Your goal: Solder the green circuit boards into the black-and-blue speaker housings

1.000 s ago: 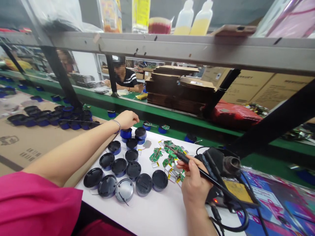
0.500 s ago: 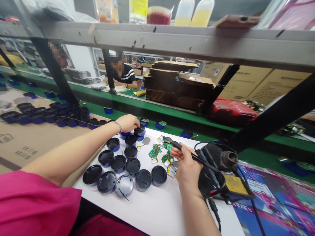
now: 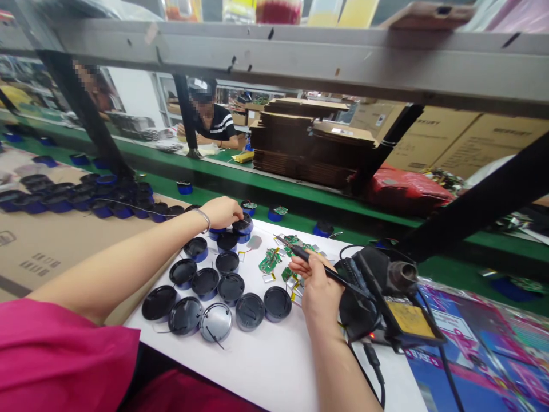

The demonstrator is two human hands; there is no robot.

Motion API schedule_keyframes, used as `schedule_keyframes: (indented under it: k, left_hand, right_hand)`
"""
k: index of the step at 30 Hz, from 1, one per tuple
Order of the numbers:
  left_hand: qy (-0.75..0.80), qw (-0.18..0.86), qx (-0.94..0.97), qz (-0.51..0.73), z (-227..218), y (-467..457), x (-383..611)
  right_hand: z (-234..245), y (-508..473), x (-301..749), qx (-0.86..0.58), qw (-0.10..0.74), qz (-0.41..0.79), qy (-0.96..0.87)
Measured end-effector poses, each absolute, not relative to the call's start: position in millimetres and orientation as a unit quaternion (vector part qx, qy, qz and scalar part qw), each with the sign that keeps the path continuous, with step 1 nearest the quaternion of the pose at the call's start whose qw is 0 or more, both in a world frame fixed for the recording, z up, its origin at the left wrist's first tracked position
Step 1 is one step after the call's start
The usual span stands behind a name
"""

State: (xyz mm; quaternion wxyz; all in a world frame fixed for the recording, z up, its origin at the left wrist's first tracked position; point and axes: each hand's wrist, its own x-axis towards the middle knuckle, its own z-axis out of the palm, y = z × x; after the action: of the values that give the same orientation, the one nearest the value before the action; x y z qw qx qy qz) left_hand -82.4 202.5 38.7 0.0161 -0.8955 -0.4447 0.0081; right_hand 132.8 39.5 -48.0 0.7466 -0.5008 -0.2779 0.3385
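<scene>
My left hand (image 3: pixel 223 212) reaches to the back of the white board, with its fingertips pinched over a round black-and-blue housing (image 3: pixel 243 225). A thin solder wire (image 3: pixel 246 222) pokes out from between those fingers. My right hand (image 3: pixel 319 283) grips a soldering iron (image 3: pixel 305 253) like a pen. Its tip points left, above the green circuit boards (image 3: pixel 270 260) and short of the housing. Several more open housings (image 3: pixel 231 288) stand in rows in front of my left hand, some with thin black wires in them.
A soldering iron stand (image 3: pixel 364 292) with a yellow sponge (image 3: pixel 409 319) is at the right, its cable trailing. More housings (image 3: pixel 60 197) crowd cardboard at the left. A metal shelf beam (image 3: pixel 274 51) crosses above. Behind the green ledge, a person (image 3: pixel 214 123) sits near stacked cardboard (image 3: pixel 295 137).
My right hand has moved slightly left, bringing the soldering iron's tip closer to the left hand. The left hand stays at the same housing. The view has shifted a little.
</scene>
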Motion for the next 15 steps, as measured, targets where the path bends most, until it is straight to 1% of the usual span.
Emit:
schedule_keyframes:
  k: [15]
  left_hand:
    - [-0.441,0.022,-0.897,0.011,38.2,203.9,-81.9]
  right_hand:
    - [-51.9,41.4,132.6,-0.501,0.74,0.339,-0.294]
